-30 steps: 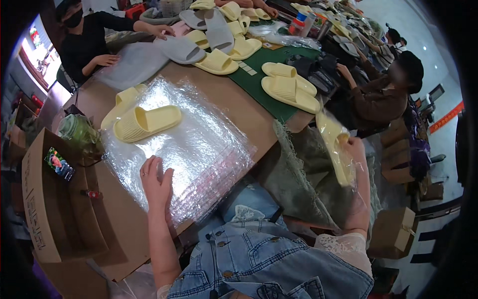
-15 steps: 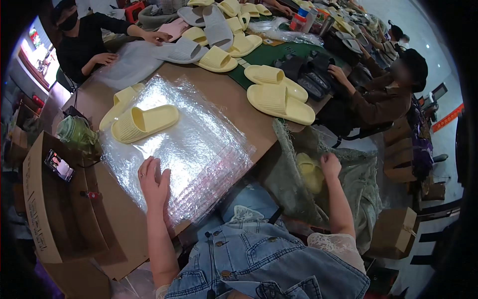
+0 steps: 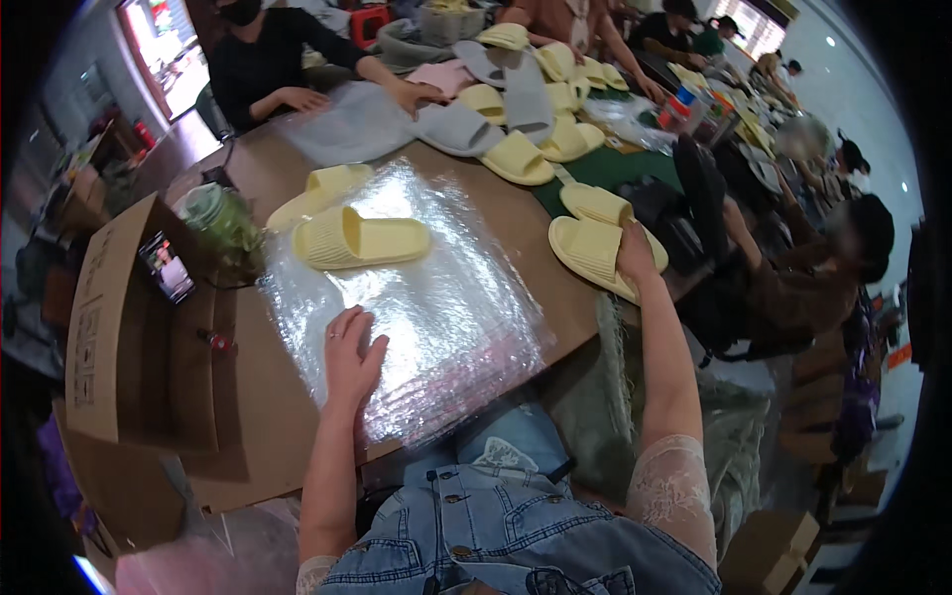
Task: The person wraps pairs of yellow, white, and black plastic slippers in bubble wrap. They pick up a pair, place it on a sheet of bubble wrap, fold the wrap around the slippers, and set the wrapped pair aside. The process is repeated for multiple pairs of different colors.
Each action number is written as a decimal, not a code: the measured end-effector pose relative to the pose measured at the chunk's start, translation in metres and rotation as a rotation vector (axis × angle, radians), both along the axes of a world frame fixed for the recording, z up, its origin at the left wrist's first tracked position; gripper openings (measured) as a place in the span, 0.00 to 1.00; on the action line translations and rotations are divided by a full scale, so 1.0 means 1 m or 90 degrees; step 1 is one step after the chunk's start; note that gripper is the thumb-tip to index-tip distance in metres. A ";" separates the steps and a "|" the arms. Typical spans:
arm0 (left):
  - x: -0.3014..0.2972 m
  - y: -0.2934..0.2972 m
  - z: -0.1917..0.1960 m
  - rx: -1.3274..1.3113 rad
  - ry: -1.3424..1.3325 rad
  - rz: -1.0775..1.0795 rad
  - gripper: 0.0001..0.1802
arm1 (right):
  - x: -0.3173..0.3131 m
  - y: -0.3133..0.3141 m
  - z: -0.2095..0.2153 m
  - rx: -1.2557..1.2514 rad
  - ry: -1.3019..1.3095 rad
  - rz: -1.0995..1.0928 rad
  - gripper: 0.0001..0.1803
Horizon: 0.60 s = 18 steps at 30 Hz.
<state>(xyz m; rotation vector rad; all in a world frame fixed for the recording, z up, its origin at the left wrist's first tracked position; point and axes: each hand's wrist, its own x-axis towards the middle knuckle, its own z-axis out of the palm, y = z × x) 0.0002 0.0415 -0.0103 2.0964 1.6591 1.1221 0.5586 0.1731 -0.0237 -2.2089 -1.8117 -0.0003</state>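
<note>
My left hand (image 3: 353, 357) rests on a stack of clear plastic bags (image 3: 461, 297), fingers outstretched and holding nothing. A yellow slipper (image 3: 392, 241) lies on the upper part of the stack, just beyond that hand. Another yellow slipper (image 3: 327, 188) sits behind it, partly covered. Over at the table's right edge, my right hand (image 3: 637, 250) grips the near yellow slipper (image 3: 587, 246) of a pair by its side. Its mate, a second yellow slipper (image 3: 595, 204), lies against it on the far side. The fingertips are partly hidden.
Yellow and grey slippers (image 3: 531, 99) are heaped farther back. A cardboard box (image 3: 99, 337) with a phone (image 3: 167, 267) and a green jar (image 3: 213, 220) stand at left. A sack (image 3: 585, 397) hangs off the right edge. Co-workers sit across and at right, one handling black slippers (image 3: 699, 188).
My right hand has moved from the sack beside the table up to the yellow slipper pair and taken hold of one. My left hand stays on the bags. The whole view has shifted.
</note>
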 end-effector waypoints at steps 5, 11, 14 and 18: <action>0.000 -0.001 0.003 -0.004 -0.007 -0.002 0.21 | -0.068 0.019 0.015 0.008 0.049 -0.013 0.21; -0.004 0.001 -0.006 0.014 0.001 -0.011 0.23 | -0.110 -0.017 0.022 0.163 -0.098 0.103 0.11; -0.007 -0.001 -0.007 0.013 0.007 -0.011 0.25 | -0.150 -0.045 0.033 0.093 -0.009 0.110 0.13; -0.003 -0.005 0.005 -0.036 0.054 -0.056 0.33 | -0.169 -0.069 0.025 0.082 0.069 0.118 0.14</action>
